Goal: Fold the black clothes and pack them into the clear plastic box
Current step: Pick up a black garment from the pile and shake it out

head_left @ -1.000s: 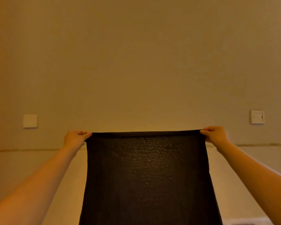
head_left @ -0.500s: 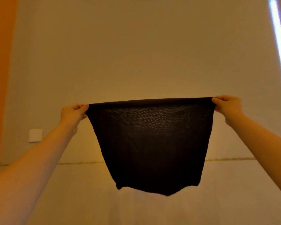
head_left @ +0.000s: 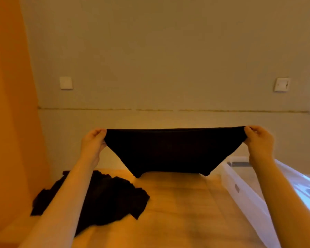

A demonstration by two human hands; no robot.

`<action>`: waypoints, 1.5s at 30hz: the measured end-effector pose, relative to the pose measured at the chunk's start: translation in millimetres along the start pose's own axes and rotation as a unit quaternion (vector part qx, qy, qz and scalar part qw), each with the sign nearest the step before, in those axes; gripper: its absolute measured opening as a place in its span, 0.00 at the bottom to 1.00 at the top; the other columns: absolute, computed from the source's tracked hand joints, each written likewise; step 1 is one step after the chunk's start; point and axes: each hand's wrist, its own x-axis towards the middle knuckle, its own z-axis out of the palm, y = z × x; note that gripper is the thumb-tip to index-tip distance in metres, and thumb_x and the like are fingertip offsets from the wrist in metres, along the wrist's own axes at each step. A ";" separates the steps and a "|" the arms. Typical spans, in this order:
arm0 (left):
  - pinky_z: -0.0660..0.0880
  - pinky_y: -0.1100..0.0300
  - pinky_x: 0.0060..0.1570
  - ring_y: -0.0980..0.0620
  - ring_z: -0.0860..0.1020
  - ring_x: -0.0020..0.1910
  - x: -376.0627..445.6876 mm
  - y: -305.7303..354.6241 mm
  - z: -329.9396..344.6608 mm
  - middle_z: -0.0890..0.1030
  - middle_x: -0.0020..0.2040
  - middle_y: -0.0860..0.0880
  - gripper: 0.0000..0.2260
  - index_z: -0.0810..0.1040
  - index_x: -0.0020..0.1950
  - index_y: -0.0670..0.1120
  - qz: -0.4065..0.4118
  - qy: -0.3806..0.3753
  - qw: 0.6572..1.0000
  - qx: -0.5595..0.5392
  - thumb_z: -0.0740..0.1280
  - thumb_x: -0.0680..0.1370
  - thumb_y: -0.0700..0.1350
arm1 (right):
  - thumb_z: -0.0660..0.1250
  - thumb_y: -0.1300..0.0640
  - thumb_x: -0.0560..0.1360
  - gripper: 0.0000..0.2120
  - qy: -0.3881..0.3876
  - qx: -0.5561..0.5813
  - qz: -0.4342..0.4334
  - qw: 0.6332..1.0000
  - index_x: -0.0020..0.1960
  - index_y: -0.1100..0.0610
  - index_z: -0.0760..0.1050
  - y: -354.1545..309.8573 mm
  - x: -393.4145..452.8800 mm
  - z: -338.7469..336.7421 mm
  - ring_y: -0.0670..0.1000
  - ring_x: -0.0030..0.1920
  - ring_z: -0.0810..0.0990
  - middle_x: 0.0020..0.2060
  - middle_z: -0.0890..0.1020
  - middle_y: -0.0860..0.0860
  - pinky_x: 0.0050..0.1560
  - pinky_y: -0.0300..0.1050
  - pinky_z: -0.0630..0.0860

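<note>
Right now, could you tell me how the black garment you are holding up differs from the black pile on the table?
The held garment hangs stretched taut between the left hand and right hand, above the table; the pile lies crumpled on it, untouched. The held garment shows a straight top edge; the pile's outline is ragged. Both are black fabric.

matt black cloth (head_left: 170, 151), translucent plastic box (head_left: 240, 192), wood table (head_left: 177, 203)

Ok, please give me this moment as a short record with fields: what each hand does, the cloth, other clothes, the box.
left hand: left hand pinches the left top corner of the held black garment
right hand: right hand pinches the right top corner
held garment: stretched between the hands, hanging above the table
other clothes: black pile lying unfolded, left on the table
box: clear plastic box at the right, contents not visible
</note>
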 end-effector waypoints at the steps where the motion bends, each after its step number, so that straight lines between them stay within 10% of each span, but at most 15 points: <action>1: 0.74 0.60 0.44 0.53 0.77 0.40 -16.2 -12.4 -7.4 0.78 0.41 0.48 0.09 0.76 0.42 0.45 -0.018 0.004 1.000 0.011 0.59 0.81 0.41 | 0.61 0.64 0.77 0.07 0.009 -0.019 0.001 1.000 0.53 0.63 0.76 11.7 -16.7 -8.8 0.48 0.38 0.76 0.43 0.78 0.57 0.43 0.38 0.76; 5: 0.74 0.58 0.43 0.50 0.78 0.42 -74.9 -46.9 -24.6 0.79 0.41 0.46 0.08 0.77 0.43 0.43 -0.072 0.015 0.997 0.029 0.61 0.80 0.40 | 0.61 0.65 0.77 0.10 0.048 -0.062 0.005 0.997 0.55 0.68 0.75 40.7 -71.2 -35.9 0.54 0.41 0.75 0.45 0.76 0.56 0.31 0.24 0.70; 15: 0.76 0.52 0.51 0.48 0.79 0.51 -148.8 -81.5 -48.4 0.81 0.49 0.45 0.06 0.79 0.48 0.46 -0.085 0.058 0.990 0.101 0.62 0.79 0.43 | 0.61 0.65 0.77 0.08 -0.017 -0.126 -0.008 0.992 0.53 0.67 0.76 66.5 -136.9 -73.7 0.54 0.47 0.74 0.44 0.76 0.55 0.46 0.45 0.69; 25: 0.75 0.48 0.53 0.47 0.78 0.50 -186.6 -84.9 -57.0 0.80 0.46 0.45 0.05 0.79 0.47 0.47 -0.065 0.073 0.991 0.096 0.63 0.79 0.41 | 0.60 0.65 0.77 0.09 -0.001 -0.093 -0.004 0.996 0.54 0.67 0.76 64.6 -160.6 -107.2 0.52 0.47 0.74 0.44 0.77 0.55 0.38 0.26 0.70; 34: 0.75 0.49 0.55 0.50 0.78 0.50 -207.4 -68.1 -49.1 0.80 0.46 0.48 0.05 0.79 0.49 0.46 -0.044 0.078 0.993 0.074 0.63 0.79 0.42 | 0.62 0.63 0.77 0.10 0.014 -0.102 -0.020 0.994 0.55 0.66 0.76 48.8 -171.4 -138.0 0.51 0.48 0.75 0.44 0.77 0.54 0.47 0.39 0.70; 40: 0.75 0.53 0.52 0.52 0.79 0.48 -221.0 -61.6 -46.8 0.80 0.45 0.48 0.05 0.79 0.47 0.47 -0.036 0.072 0.995 0.057 0.63 0.79 0.41 | 0.62 0.63 0.77 0.09 0.020 -0.103 -0.024 0.994 0.54 0.65 0.77 48.6 -180.0 -154.7 0.52 0.46 0.77 0.43 0.78 0.54 0.40 0.22 0.71; 45: 0.75 0.53 0.51 0.53 0.78 0.47 -207.4 -64.9 -40.1 0.80 0.45 0.48 0.04 0.79 0.47 0.48 -0.038 0.070 0.993 0.091 0.64 0.79 0.42 | 0.62 0.63 0.77 0.09 -0.003 -0.145 -0.036 0.989 0.54 0.66 0.77 48.2 -172.7 -144.3 0.51 0.47 0.75 0.43 0.77 0.53 0.41 0.29 0.68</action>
